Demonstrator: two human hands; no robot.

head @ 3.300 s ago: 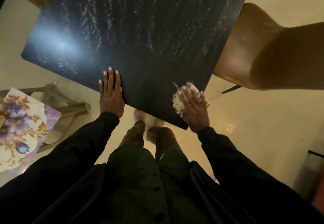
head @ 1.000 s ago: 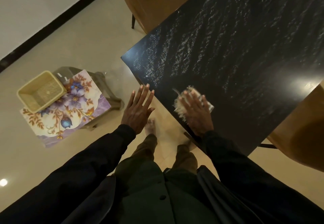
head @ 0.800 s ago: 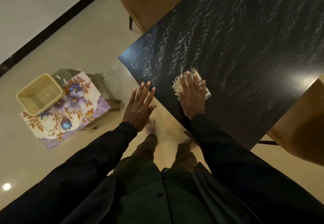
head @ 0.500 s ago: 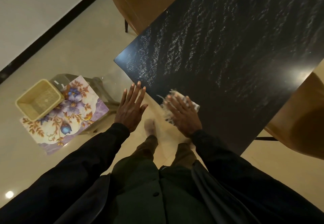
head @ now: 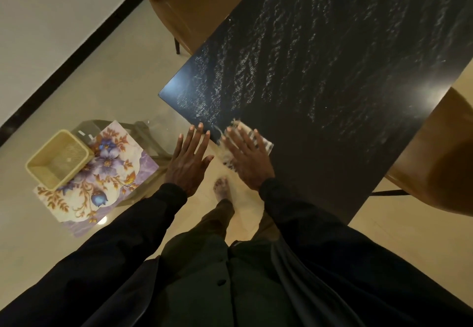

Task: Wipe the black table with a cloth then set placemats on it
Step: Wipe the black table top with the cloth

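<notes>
The black table (head: pixel 332 75) fills the upper right, its near left corner pointing toward the floor. My right hand (head: pixel 249 159) lies flat with spread fingers on a white fringed cloth (head: pixel 265 143) at the table's near edge; part of the cloth hangs over the edge. My left hand (head: pixel 189 161) is flat and open just left of that edge, its fingertips at the table's rim. A stack of floral placemats (head: pixel 102 178) lies on a low stool at the left.
A beige plastic basket (head: pixel 57 159) sits on the placemats. Brown chairs stand at the table's far side (head: pixel 189 1) and right side (head: pixel 440 162). My bare foot (head: pixel 222 189) is on the tiled floor below the hands. A wall with a black skirting runs at upper left.
My right hand has slid the cloth along the near edge, out onto the table and back to the rim. My left hand stayed open beside the edge. The view shifted slightly.
</notes>
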